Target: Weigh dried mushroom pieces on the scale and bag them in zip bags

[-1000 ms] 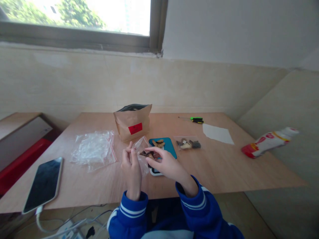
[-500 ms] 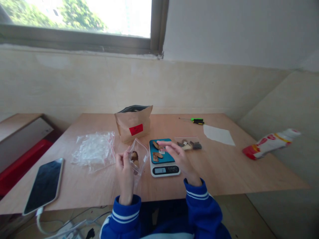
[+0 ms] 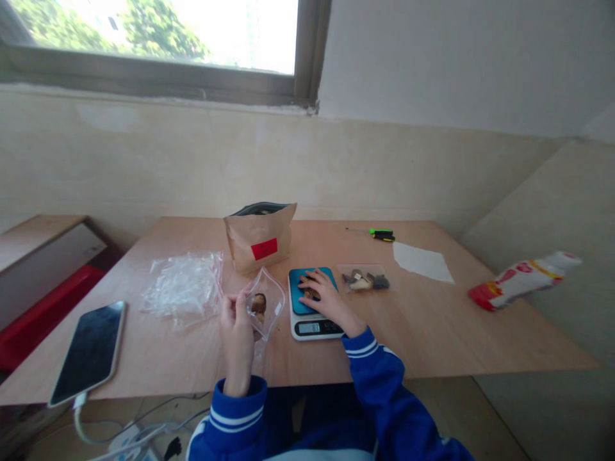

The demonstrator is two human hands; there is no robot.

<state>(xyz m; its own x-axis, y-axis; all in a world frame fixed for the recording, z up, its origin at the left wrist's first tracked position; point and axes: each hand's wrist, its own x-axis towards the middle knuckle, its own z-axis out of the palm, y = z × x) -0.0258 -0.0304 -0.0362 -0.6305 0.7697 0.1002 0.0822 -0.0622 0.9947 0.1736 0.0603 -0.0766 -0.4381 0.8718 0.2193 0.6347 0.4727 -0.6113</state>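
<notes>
My left hand (image 3: 236, 323) is closed, pinching the left edge of a clear zip bag (image 3: 275, 301) whose mouth gapes. Inside that bag lie brown dried pieces (image 3: 259, 304). A digital kitchen scale (image 3: 298, 308) with a blue pan and white body stands just right of the bag, its display lit. Over the pan, my right hand (image 3: 327, 296) has its fingers spread and bent around some brown dried slices (image 3: 311, 293); the thumb is apart from the fingers. Part of the slices is hidden under the hand.
Behind the bag stands an open brown paper pouch (image 3: 257, 240) with a red label. A pile of clear bags (image 3: 182, 288) and a phone (image 3: 89, 349) lie left. Rightward are a filled zip bag (image 3: 365, 280), screwdrivers (image 3: 382, 234), white paper (image 3: 423, 261) and a bottle (image 3: 521, 278).
My right hand has come down and left onto the scale pan, its fingers now around the brown slices. My left hand still holds the zip bag in nearly the same place.
</notes>
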